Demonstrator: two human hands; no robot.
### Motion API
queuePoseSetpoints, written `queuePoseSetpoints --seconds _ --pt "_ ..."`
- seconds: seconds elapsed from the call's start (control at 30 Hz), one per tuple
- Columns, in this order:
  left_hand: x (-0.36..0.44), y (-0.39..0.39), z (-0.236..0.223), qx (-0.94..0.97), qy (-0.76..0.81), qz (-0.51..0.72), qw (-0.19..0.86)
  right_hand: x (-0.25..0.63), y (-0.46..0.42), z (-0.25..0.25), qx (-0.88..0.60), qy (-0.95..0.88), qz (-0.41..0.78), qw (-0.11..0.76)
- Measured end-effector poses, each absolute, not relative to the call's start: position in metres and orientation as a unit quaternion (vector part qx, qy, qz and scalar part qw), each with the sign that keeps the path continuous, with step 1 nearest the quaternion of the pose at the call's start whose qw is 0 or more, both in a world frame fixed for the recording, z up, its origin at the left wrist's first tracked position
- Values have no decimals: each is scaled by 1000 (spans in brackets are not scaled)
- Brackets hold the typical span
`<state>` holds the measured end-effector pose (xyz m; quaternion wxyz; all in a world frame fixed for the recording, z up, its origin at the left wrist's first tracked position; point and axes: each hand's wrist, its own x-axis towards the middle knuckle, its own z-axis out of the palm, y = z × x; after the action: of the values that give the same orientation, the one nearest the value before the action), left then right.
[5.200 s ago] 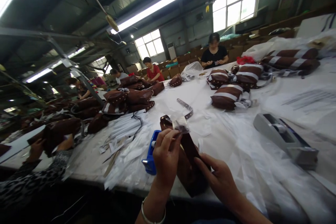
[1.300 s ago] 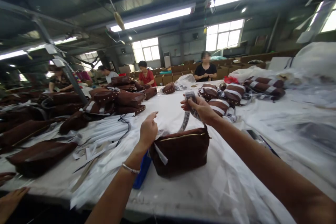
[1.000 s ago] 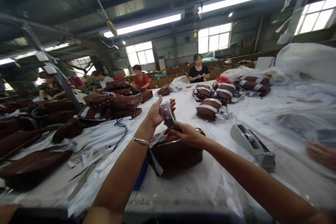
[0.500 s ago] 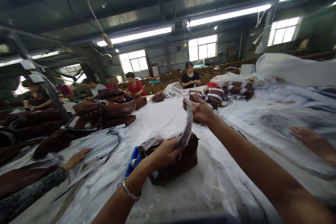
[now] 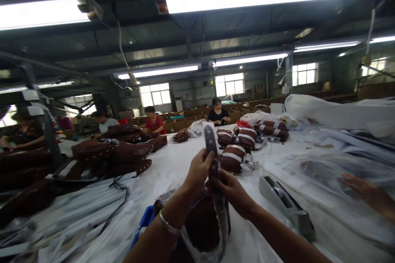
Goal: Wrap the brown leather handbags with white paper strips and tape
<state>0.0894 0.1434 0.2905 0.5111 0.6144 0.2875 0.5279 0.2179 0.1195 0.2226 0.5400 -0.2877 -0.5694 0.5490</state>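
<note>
A dark bag strap (image 5: 211, 137) wrapped in clear plastic stands upright in front of me, its rounded tip with studs pointing up. My left hand (image 5: 197, 170), with a silver bracelet at the wrist, is closed around it, the thumb pressed on its face. Just below, my right hand (image 5: 233, 191) grips the same strap. From there the wrapped strap loops down over a brown leather bag (image 5: 202, 224), which sits on the table under my forearms and is partly hidden by them.
A grey tape dispenser (image 5: 286, 205) stands right of the bag, a blue bin (image 5: 143, 224) left of it. Brown bags (image 5: 123, 156) are piled at left; white-banded bags (image 5: 233, 158) lie ahead. A co-worker's hand (image 5: 364, 191) rests on plastic film (image 5: 321, 172) at right. Several people sit beyond.
My left hand has risen from the bag to the strap's upper part, and my right hand now grips just below it. The view has shifted, showing the tape dispenser; the co-worker's sleeved arm at left is gone.
</note>
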Motion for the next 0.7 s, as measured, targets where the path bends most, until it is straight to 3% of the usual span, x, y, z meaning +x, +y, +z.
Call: queuePoseSetpoints --seconds 0.17,0.4,0.57,0.7 --pt "94 140 274 647 302 509 481 252 128 245 -334 -569 458 596" --pt "106 130 272 645 287 465 533 261 156 313 -316 -584 421 618" --pt "97 132 290 644 286 422 570 270 192 375 -231 -572 347 707" --pt "85 139 305 679 250 437 534 277 206 445 -222 -589 292 720"
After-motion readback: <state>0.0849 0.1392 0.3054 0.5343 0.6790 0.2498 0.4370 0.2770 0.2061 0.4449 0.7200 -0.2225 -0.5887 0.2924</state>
